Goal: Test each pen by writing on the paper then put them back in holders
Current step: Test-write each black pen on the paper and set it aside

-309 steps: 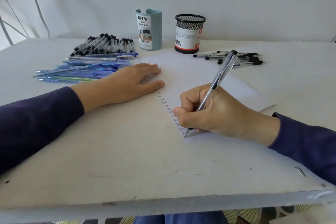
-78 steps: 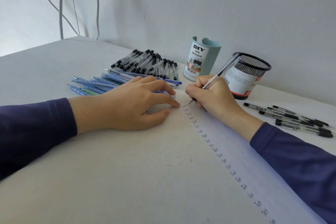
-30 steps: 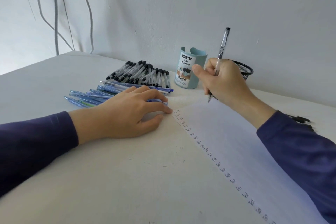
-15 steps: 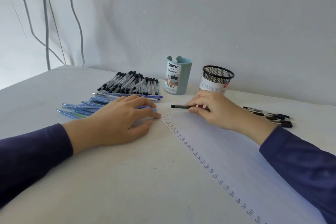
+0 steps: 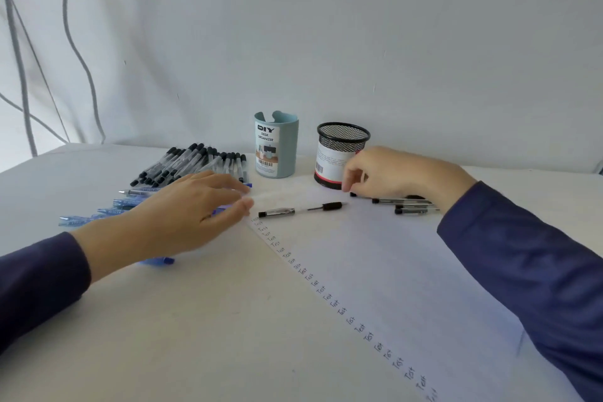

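Note:
A clear pen with a black grip (image 5: 300, 209) lies loose across the top of the white paper (image 5: 408, 271), which carries a diagonal column of "Test" words. My left hand (image 5: 182, 215) rests flat at the paper's top-left corner, fingers apart, holding nothing. My right hand (image 5: 391, 174) reaches to a small group of black pens (image 5: 408, 206) beside the black mesh holder (image 5: 336, 153). Its curled fingertips sit on one pen's end; a grip does not show. The teal holder (image 5: 275, 147) stands left of the mesh one.
A pile of black-capped pens (image 5: 195, 161) lies left of the teal holder, with blue pens (image 5: 107, 210) in front of it, partly under my left hand. Another blue pen (image 5: 156, 260) pokes out below my wrist. Cables (image 5: 19, 59) hang on the wall at left.
My right hand wrote at the paper's top, lifted the pen, laid it flat on the paper and let go. It then moved right to the black pens. My left hand has barely moved.

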`<state>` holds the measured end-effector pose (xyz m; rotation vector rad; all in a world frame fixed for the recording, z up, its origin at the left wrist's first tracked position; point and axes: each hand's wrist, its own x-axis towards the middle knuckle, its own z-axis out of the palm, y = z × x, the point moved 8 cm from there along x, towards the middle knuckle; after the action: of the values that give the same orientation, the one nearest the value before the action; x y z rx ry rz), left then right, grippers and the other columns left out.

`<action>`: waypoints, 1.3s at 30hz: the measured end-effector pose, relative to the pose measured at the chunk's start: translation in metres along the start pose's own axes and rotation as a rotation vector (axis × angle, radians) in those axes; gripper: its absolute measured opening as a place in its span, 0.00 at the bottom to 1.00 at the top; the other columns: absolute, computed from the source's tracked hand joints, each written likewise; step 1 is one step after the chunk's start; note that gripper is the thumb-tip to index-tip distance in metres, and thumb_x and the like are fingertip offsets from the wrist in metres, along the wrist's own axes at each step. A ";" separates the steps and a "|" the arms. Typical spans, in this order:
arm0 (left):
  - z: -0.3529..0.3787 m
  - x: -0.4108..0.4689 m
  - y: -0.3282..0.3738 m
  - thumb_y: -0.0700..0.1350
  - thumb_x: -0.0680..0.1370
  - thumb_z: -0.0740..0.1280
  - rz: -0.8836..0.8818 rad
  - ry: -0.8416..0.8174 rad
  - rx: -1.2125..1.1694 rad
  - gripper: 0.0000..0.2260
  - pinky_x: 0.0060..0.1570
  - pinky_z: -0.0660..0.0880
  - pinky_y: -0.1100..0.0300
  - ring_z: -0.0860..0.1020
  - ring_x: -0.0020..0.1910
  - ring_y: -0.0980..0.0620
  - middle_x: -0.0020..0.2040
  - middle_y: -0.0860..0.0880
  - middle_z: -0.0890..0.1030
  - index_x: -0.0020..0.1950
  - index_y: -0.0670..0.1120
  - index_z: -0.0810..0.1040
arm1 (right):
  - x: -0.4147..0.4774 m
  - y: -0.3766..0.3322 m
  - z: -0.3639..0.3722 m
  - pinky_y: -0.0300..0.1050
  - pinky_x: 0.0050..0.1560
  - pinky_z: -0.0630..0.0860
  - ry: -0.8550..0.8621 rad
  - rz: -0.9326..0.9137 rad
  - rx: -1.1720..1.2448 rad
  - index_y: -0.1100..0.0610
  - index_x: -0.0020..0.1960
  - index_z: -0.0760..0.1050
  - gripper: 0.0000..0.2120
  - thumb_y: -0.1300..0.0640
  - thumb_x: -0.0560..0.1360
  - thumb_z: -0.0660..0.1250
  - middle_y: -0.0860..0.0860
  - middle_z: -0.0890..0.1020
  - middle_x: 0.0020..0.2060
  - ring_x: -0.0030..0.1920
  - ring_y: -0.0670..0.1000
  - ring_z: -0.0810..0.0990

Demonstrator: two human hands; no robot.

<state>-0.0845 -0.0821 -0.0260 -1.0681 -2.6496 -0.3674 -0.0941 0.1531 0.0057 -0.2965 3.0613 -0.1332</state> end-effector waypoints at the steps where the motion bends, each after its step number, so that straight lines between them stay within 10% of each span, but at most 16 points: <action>1: 0.000 0.005 0.000 0.68 0.75 0.47 0.011 0.017 0.007 0.27 0.61 0.71 0.56 0.72 0.58 0.59 0.60 0.61 0.77 0.54 0.58 0.81 | 0.001 0.013 -0.005 0.37 0.40 0.72 0.027 0.038 -0.041 0.52 0.49 0.82 0.10 0.62 0.76 0.64 0.42 0.80 0.41 0.44 0.48 0.78; 9: 0.014 0.043 0.029 0.68 0.72 0.58 0.091 -0.003 -0.072 0.26 0.50 0.69 0.71 0.73 0.47 0.65 0.48 0.64 0.77 0.62 0.57 0.79 | 0.006 0.051 0.006 0.43 0.45 0.73 0.004 0.154 -0.145 0.49 0.55 0.83 0.10 0.52 0.76 0.69 0.45 0.83 0.52 0.51 0.51 0.80; 13: 0.022 0.047 0.040 0.52 0.77 0.69 0.129 -0.010 -0.081 0.11 0.43 0.69 0.71 0.73 0.40 0.67 0.45 0.58 0.79 0.58 0.53 0.83 | 0.010 0.050 0.008 0.44 0.49 0.73 -0.015 0.139 -0.187 0.45 0.49 0.79 0.04 0.52 0.75 0.69 0.46 0.82 0.52 0.53 0.51 0.79; 21: -0.084 0.037 -0.009 0.43 0.75 0.72 -0.095 0.563 -0.191 0.04 0.40 0.75 0.66 0.78 0.37 0.56 0.38 0.53 0.81 0.48 0.47 0.84 | 0.006 0.029 0.001 0.46 0.48 0.72 0.025 0.046 -0.033 0.46 0.51 0.68 0.02 0.50 0.81 0.61 0.47 0.78 0.47 0.46 0.52 0.76; 28: -0.051 0.027 -0.107 0.47 0.76 0.71 -0.533 0.233 -0.108 0.09 0.31 0.72 0.67 0.77 0.32 0.53 0.36 0.50 0.82 0.45 0.41 0.85 | -0.005 -0.023 0.001 0.40 0.44 0.70 -0.010 -0.090 0.256 0.40 0.54 0.73 0.09 0.41 0.81 0.55 0.45 0.75 0.41 0.42 0.45 0.74; 32: -0.040 0.025 -0.116 0.48 0.75 0.72 -0.561 0.235 -0.070 0.11 0.32 0.76 0.59 0.74 0.27 0.52 0.33 0.46 0.83 0.40 0.40 0.85 | -0.007 -0.031 0.005 0.36 0.33 0.64 0.087 -0.026 0.447 0.45 0.48 0.75 0.22 0.28 0.69 0.63 0.40 0.73 0.28 0.30 0.37 0.72; 39: -0.048 0.026 -0.109 0.53 0.79 0.65 -0.521 0.231 0.008 0.15 0.41 0.77 0.57 0.79 0.38 0.50 0.40 0.48 0.83 0.45 0.43 0.83 | 0.000 -0.046 0.011 0.44 0.43 0.70 0.112 -0.167 0.636 0.51 0.44 0.72 0.18 0.38 0.69 0.72 0.42 0.67 0.22 0.26 0.44 0.65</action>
<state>-0.1721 -0.1569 0.0125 -0.2898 -2.6736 -0.5408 -0.0846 0.1069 -0.0009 -0.5027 2.8857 -1.1260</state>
